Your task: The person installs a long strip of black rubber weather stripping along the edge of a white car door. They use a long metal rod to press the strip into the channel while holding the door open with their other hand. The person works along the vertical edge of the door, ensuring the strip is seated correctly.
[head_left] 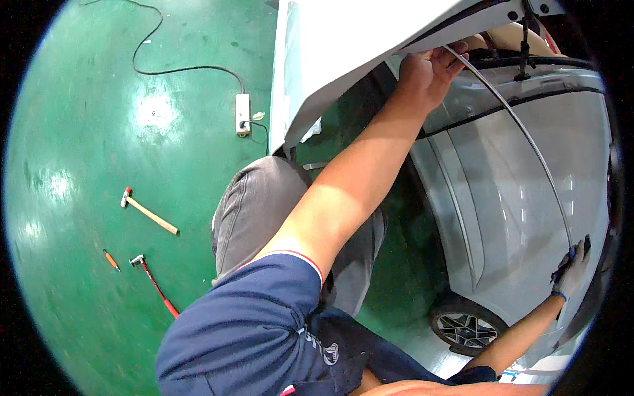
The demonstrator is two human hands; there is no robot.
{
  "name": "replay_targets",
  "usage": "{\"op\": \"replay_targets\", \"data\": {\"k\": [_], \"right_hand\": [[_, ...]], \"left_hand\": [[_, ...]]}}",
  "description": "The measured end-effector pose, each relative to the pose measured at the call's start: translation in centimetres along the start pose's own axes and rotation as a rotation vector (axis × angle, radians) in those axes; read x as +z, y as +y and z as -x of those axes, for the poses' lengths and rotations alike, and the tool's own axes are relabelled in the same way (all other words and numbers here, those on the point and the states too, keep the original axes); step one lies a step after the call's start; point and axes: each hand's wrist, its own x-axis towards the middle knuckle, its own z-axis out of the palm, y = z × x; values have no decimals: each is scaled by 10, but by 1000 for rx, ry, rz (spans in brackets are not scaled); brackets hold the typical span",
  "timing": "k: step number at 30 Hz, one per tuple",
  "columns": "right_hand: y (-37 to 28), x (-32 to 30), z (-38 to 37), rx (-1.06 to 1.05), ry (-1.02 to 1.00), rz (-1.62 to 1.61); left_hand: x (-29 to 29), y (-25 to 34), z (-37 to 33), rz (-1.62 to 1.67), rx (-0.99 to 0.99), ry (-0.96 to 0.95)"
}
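A long, thin, curved metal rod (532, 145) runs from the edge of a white car panel (343, 59) at the top down the side of the silver-white car body (522, 191). My bare left hand (426, 76) is up at the panel's lower edge, its fingers curled at the rod's upper end. The rod's tip is hidden behind the panel. At the far right, my right hand (573, 270) wears a grey and black glove and is closed around the rod's lower end, close against the car body.
On the green floor lie a wooden-handled mallet (150, 211), a red-handled hammer (154, 285) and an orange pen-like tool (111, 260). A white power strip (243, 115) with a dark cable (178, 69) lies beside the panel. A car wheel (467, 329) stands at the lower right.
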Motion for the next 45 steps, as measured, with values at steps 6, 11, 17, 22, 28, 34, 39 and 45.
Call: {"op": "replay_targets", "data": {"k": [6,11,17,22,28,34,39,45], "right_hand": [[-14,-5,6,-56,33,56],[-22,2,18,-38,67,28],[-18,5,19,-35,49,68],[-9,-1,21,-54,74,60],[-4,5,13,-64,56,86],[10,9,4,-27,121,218],[9,16,3,42,100,338],[53,-17,-20,-74,229,443]], "left_hand": [[2,4,0,-5,22,4],[2,7,-8,1,1,14],[5,8,-2,-40,22,25],[13,6,2,-83,46,44],[8,-2,13,-540,128,390],[56,-44,104,-2169,-759,-485],[206,48,179,-1870,-1311,-1372],[239,277,104,-1995,-758,-361]]}}
